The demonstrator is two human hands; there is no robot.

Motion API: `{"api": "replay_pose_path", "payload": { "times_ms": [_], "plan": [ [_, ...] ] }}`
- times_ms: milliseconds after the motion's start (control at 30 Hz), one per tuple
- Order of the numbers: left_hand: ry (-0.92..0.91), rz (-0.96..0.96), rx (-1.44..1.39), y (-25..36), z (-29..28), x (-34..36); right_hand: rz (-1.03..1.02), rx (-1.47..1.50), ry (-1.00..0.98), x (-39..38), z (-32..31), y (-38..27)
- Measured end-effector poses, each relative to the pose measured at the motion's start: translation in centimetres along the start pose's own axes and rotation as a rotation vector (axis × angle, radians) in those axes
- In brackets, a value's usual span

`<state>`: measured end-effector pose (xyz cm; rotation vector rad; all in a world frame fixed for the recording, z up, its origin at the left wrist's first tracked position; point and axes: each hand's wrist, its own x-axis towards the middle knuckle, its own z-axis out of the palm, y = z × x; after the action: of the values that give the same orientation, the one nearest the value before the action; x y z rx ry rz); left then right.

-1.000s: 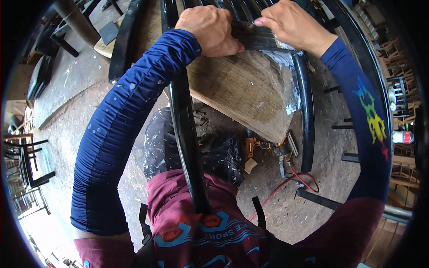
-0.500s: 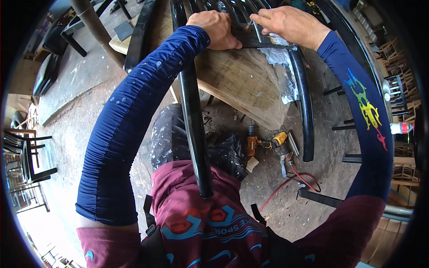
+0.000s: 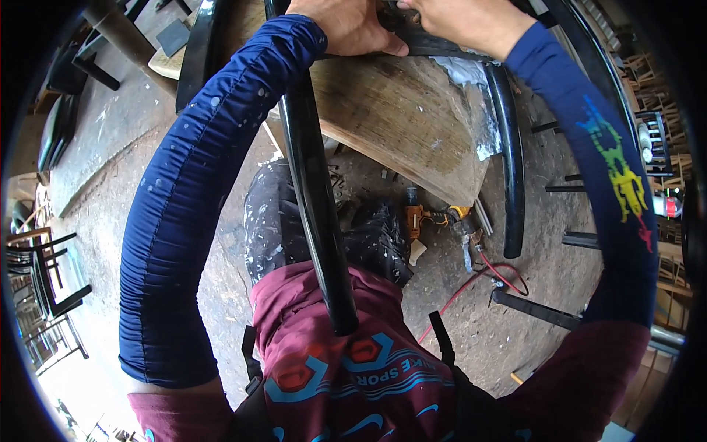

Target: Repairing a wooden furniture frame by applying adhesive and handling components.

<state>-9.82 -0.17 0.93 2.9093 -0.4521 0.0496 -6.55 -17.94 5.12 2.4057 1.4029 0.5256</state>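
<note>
Reaching over the desk (image 3: 398, 125): both hands are up at the frame (image 3: 442, 48), which lies across the wood with its legs sticking out toward the person.
Left hand (image 3: 346, 28): on the near rail, thumb stretched along it; the other fingers are cut off, so can't tell how tight it grips.
Right hand (image 3: 471, 26): fingers bunched narrow over the rail; can't tell if anything's in them.
Slip risk: honestly, the rag (image 3: 471, 74) bunched under the frame's corner could let it slide, and a one-sided push would probably swing it.
Leg risk: the left leg (image 3: 309, 177) points right at the shirt (image 3: 317, 309), so a sudden shove could poke the belly.
Floor risk: drill (image 3: 414, 214) and red hose (image 3: 486, 264) sit near the feet, easy to snag or step on imo.
Bottle (image 3: 668, 206): clear-ish with a red band, far right; can't make out what's inside.
Pale cylinder (image 3: 646, 141): maybe a container, too small to tell.
</note>
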Motion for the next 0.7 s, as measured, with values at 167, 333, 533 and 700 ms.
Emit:
{"api": "replay_pose_path", "payload": {
  "times_ms": [167, 333, 533, 700],
  "plan": [
    [0.060, 0.077, -0.008, -0.6, 1.2, 0.0, 0.216, 0.033, -0.071, 1.6, -0.1, -0.6],
    [0.570, 0.514, -0.077, 0.8, 2.9, -0.4, -0.263, -0.399, -0.481, 2.8, 2.1, 5.6],
    [0.133, 0.044, 0.126, -0.1, 3.5, 0.8, -0.184, 0.216, -0.098, 0.1, -0.9, 4.0],
    [0.122, 0.079, 0.059, 0.5, 2.8, 0.7, -0.901, 0.116, 0.517, 1.1, 4.5, 9.2]
  ]
}}
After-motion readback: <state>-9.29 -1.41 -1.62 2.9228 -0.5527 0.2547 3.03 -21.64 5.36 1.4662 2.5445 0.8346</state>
